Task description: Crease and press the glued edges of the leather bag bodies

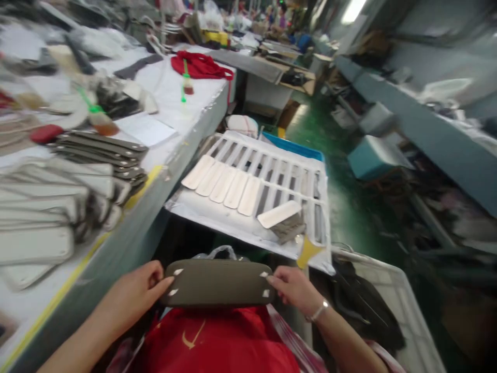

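A dark olive oblong panel (219, 282) with rounded corners stretches between my two hands, just above my red apron (221, 342). Small whitish marks, two at each end, show on its face. My left hand (149, 285) pinches the left end between thumb and fingers. At the right end, my right hand (293, 287) grips the panel the same way. Ahead of the panel, a white slatted rack (229, 220) carries a row of several pale oblong strips (231, 189). One more pale strip (279, 213) lies askew there over some grey-olive pieces (288, 229).
On the left table (155, 98) are stacks of pale panels (37, 243), dark olive straps (101, 147), bottles with green tips (103, 122) and a red cloth (200, 65). A pale crate (404, 290) with dark material stands at my right. Beyond runs a green floor (337, 207).
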A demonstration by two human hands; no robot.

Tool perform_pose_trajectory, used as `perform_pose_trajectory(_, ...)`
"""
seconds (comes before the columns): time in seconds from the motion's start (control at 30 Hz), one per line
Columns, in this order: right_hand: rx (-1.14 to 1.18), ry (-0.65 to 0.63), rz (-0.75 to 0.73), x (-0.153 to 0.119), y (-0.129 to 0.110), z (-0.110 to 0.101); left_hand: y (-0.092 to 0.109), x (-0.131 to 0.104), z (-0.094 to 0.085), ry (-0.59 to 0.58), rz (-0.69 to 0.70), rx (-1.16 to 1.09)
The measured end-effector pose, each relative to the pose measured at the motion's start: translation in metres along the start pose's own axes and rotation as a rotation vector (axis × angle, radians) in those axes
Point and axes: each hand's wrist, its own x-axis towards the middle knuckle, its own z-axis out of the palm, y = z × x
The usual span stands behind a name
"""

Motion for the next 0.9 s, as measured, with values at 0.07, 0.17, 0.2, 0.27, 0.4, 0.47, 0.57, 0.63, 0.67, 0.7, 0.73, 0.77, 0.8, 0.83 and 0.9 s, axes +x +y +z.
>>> perform_pose_trajectory(0.07,-0.044,0.011,-0.018,0.000,0.003,-0.003,-0.004,0.007,0.003,0.122,0.061,0.129)
perform_pose_trajectory(0.17,-0.078,0.034,-0.022,0.000,0.006,-0.007,0.021,0.019,0.013,0.291,0.371,0.248)
perform_pose_trajectory(0.2,-0.078,0.036,-0.024,-0.001,0.006,-0.008,0.038,0.021,0.019,0.299,0.488,0.259)
perform_pose_trajectory(0.27,-0.066,0.037,-0.037,-0.004,0.007,-0.009,0.079,0.023,0.036,0.255,0.695,0.240)
perform_pose_trajectory(0.4,-0.055,0.042,-0.087,-0.006,0.010,-0.009,0.145,0.030,0.079,0.111,0.891,0.211)
perform_pose_trajectory(0.47,-0.062,0.045,-0.097,-0.005,0.013,-0.010,0.158,0.035,0.094,0.066,0.864,0.202)
perform_pose_trajectory(0.57,-0.045,0.043,-0.104,-0.003,0.015,-0.010,0.160,0.040,0.103,0.058,0.810,0.183)
perform_pose_trajectory(0.63,-0.024,0.036,-0.106,-0.003,0.016,-0.010,0.159,0.040,0.101,0.057,0.789,0.168)
perform_pose_trajectory(0.67,-0.012,0.030,-0.105,-0.002,0.016,-0.011,0.160,0.040,0.100,0.054,0.777,0.162)
perform_pose_trajectory(0.7,-0.001,0.022,-0.102,-0.002,0.016,-0.011,0.161,0.039,0.099,0.045,0.767,0.160)
perform_pose_trajectory(0.73,0.005,0.015,-0.098,-0.002,0.016,-0.012,0.163,0.039,0.098,0.037,0.760,0.159)
perform_pose_trajectory(0.77,0.007,0.007,-0.094,-0.002,0.016,-0.013,0.165,0.039,0.097,0.029,0.754,0.161)
perform_pose_trajectory(0.8,0.005,0.001,-0.093,-0.002,0.015,-0.014,0.166,0.038,0.097,0.025,0.753,0.164)
perform_pose_trajectory(0.83,-0.004,-0.002,-0.093,-0.002,0.015,-0.014,0.168,0.038,0.097,0.025,0.753,0.167)
perform_pose_trajectory(0.9,-0.042,0.008,-0.100,-0.002,0.014,-0.016,0.170,0.038,0.097,0.034,0.753,0.171)
